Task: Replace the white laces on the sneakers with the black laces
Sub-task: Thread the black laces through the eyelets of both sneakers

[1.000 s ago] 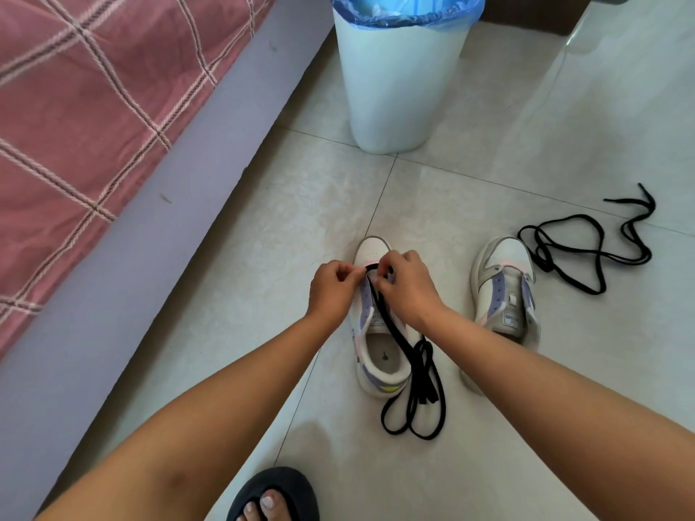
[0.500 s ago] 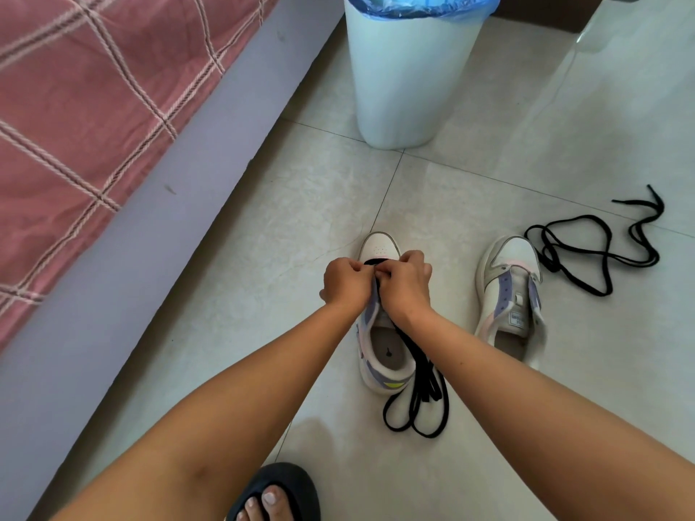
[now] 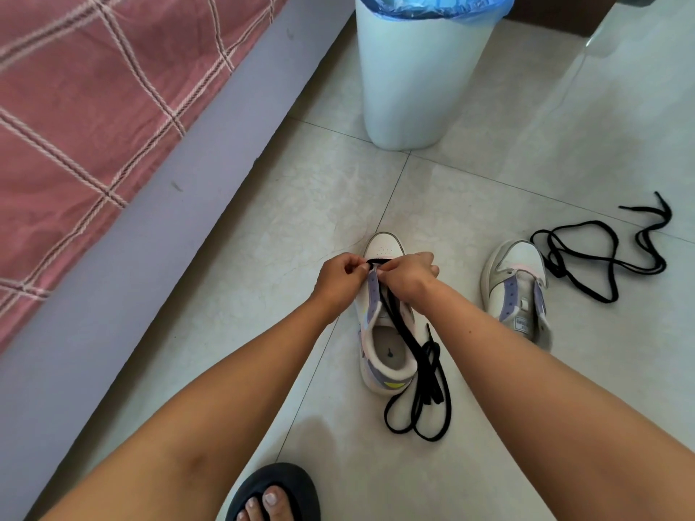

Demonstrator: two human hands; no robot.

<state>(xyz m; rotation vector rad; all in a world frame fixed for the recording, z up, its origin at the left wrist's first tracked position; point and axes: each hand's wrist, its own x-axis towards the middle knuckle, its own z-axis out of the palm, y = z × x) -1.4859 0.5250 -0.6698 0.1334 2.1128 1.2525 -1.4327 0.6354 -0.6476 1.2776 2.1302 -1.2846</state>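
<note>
A white and lilac sneaker [image 3: 384, 349] stands on the floor tiles, toe pointing away from me. A black lace [image 3: 421, 374] crosses its front eyelets and trails over the opening into loops on the floor at its right. My left hand [image 3: 338, 278] pinches the lace at the left eyelet row. My right hand [image 3: 410, 276] pinches it at the right eyelet row; both hands sit close together over the toe end. A second sneaker [image 3: 517, 291] without a lace stands to the right. Another black lace [image 3: 601, 253] lies loose beyond it.
A bed with a red checked cover [image 3: 86, 107] and a grey side panel [image 3: 150, 235] fills the left. A white bin [image 3: 417, 77] with a blue liner stands behind the sneakers. My foot in a dark sandal [image 3: 274, 494] is at the bottom edge.
My hands have closed in together over the front eyelets and the lace has been drawn tighter across the toe end. The view has shifted slightly.
</note>
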